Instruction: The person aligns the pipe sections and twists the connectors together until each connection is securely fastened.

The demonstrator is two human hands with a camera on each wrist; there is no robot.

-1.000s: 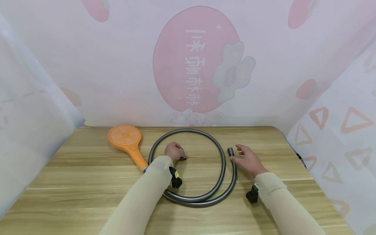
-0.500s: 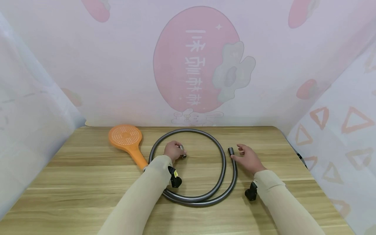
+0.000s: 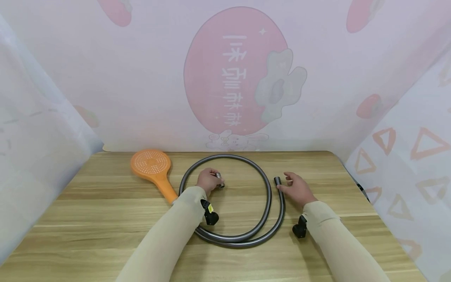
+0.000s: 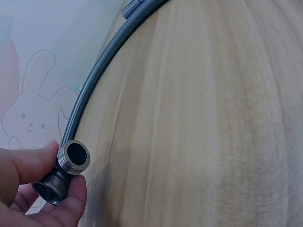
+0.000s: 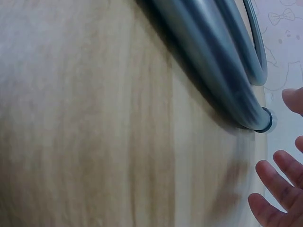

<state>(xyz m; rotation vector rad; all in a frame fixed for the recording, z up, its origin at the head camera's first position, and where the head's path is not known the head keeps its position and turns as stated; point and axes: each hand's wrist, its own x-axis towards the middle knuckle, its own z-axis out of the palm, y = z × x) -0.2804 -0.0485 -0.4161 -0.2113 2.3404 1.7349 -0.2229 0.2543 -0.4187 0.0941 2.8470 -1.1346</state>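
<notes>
In the head view my left hand [image 3: 208, 181] pinches a small metal threaded pipe fitting [image 3: 220, 180] above the table, inside the loop of a grey shower hose [image 3: 268, 196]. The left wrist view shows the fitting [image 4: 74, 158] between thumb and fingers, one outside-threaded port facing the camera and a wider opening below. My right hand [image 3: 297, 190] is beside the hose's free end [image 3: 277, 181], its fingers spread and relaxed. In the right wrist view the fingers [image 5: 274, 182] stand apart from the hose end [image 5: 267, 120]; whether the thumb touches it, I cannot tell.
An orange shower head [image 3: 150, 162] lies at the back left of the wooden table [image 3: 88, 219], its handle pointing toward the hose loop. A printed cloth [image 3: 155, 78] hangs behind the table's back edge.
The fitting has turned slightly in my left fingers, so more of it shows. My right hand has shifted very little, staying beside the hose end.
</notes>
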